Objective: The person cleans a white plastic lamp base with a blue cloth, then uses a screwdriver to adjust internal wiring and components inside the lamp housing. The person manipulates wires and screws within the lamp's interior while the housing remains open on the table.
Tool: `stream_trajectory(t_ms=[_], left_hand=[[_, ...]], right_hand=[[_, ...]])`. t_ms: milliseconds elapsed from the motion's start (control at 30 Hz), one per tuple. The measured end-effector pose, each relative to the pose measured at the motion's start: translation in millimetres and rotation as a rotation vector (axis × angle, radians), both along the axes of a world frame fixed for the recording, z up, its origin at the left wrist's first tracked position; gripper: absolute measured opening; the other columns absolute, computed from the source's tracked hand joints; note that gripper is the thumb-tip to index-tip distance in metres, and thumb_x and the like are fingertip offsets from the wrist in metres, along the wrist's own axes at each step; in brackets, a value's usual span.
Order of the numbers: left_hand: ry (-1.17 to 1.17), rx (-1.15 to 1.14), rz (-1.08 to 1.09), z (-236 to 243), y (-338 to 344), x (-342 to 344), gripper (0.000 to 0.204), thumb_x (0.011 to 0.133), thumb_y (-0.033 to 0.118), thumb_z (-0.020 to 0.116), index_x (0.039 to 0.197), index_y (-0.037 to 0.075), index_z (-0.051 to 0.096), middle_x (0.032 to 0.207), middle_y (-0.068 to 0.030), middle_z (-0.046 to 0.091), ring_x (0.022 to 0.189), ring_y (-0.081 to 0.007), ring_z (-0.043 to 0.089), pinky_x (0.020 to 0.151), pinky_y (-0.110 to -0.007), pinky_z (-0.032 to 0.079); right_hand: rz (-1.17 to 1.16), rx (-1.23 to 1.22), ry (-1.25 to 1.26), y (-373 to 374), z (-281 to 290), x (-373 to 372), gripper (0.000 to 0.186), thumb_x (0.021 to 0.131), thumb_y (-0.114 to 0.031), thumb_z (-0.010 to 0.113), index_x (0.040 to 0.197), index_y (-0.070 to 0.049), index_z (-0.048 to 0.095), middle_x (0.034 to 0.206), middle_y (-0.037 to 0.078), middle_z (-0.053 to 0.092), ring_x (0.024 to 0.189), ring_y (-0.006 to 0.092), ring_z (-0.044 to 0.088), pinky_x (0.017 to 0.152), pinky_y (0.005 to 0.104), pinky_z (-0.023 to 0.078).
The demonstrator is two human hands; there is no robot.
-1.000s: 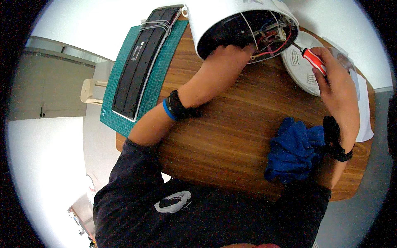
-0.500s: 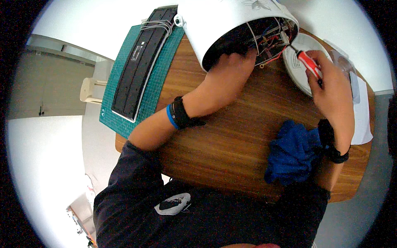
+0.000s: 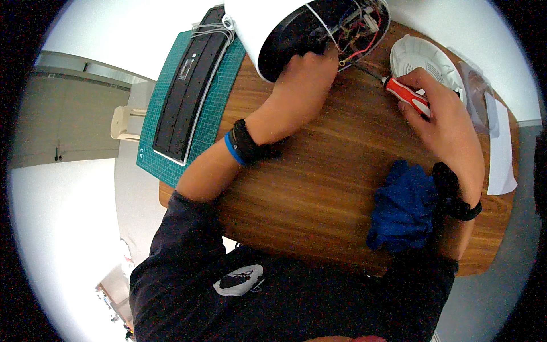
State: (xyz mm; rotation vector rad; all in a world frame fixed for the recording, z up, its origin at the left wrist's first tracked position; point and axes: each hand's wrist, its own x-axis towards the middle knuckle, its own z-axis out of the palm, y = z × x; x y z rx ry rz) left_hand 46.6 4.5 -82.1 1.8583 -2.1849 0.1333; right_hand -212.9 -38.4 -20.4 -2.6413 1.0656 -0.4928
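Note:
At the top stands a tipped white cylindrical housing (image 3: 256,23), its dark opening showing wires, red leads and small metal parts (image 3: 364,25). My left hand (image 3: 302,91) reaches to the opening's lower part; its fingertips are blurred and hidden, so what they touch is unclear. My right hand (image 3: 447,131) is closed round a red-and-white screwdriver (image 3: 404,91), whose dark shaft points up-left to the lower rim, close to a ring terminal (image 3: 343,62). A round white vented cover (image 3: 424,54) lies behind the screwdriver.
On the left, a black keyboard-like panel (image 3: 176,114) with coiled cable lies on a green cutting mat (image 3: 213,108). A crumpled blue cloth (image 3: 401,208) is near my right wrist. White paper (image 3: 501,165) and clear plastic (image 3: 478,100) are on the wooden table (image 3: 296,211)'s right.
The housing has shifted up and to the left since half a second ago, with my left hand moving alongside. My right hand and screwdriver have moved left, the shaft now lower along the rim.

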Motion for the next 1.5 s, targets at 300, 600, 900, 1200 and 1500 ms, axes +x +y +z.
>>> stream_trajectory(t_ms=[300,600,900,1200,1500], left_hand=[[0.086,-0.122,-0.108,-24.7,-10.6,18.1,0.032,0.099,0.007,0.058,0.13,0.001,0.057,0.092,-0.025,0.072,0.084,-0.0465,0.07,0.07,-0.057,0.058],[0.137,-0.077,-0.072,-24.3,-10.3,17.6,0.035,0.101,0.01,0.059,0.136,0.004,0.056,0.099,-0.0244,0.071,0.091,-0.0472,0.067,0.081,-0.06,0.054],[0.169,-0.045,-0.053,-23.6,-12.0,15.8,0.034,0.1,0.007,0.058,0.134,0.003,0.055,0.097,-0.0256,0.071,0.091,-0.0486,0.067,0.079,-0.06,0.056],[0.163,-0.186,-0.149,-28.9,-10.9,19.4,0.039,0.097,0.004,0.06,0.135,0.003,0.053,0.091,-0.0268,0.07,0.085,-0.0496,0.068,0.072,-0.06,0.057],[0.215,-0.105,-0.106,-23.2,-14.3,17.4,0.04,0.097,0.002,0.059,0.136,0.004,0.052,0.094,-0.0297,0.071,0.082,-0.0518,0.07,0.068,-0.061,0.059]], right_hand=[[0.074,-0.008,-0.026,-4.8,-17.7,5.3,0.034,0.097,-0.016,0.069,0.128,-0.006,0.059,0.106,0.025,0.072,0.102,0.0466,0.069,0.087,0.0541,0.055],[0.075,-0.01,-0.042,-9.1,-21.9,5.0,0.035,0.097,-0.016,0.069,0.129,-0.005,0.059,0.107,0.026,0.071,0.104,0.0473,0.069,0.089,0.0531,0.055],[0.063,0.101,-0.043,-4.4,-17.7,9.1,0.039,0.094,-0.007,0.075,0.129,-0.006,0.059,0.119,0.017,0.073,0.108,0.0372,0.073,0.091,0.0434,0.058],[0.079,0.057,-0.066,-1.3,-19.8,6.7,0.042,0.093,-0.006,0.074,0.131,-0.007,0.057,0.122,0.019,0.071,0.112,0.0369,0.071,0.088,0.0419,0.057],[0.133,0.089,-0.03,6.4,-13.7,10.9,0.043,0.092,-0.002,0.071,0.132,-0.005,0.055,0.12,0.022,0.069,0.112,0.0417,0.069,0.093,0.0441,0.056]])
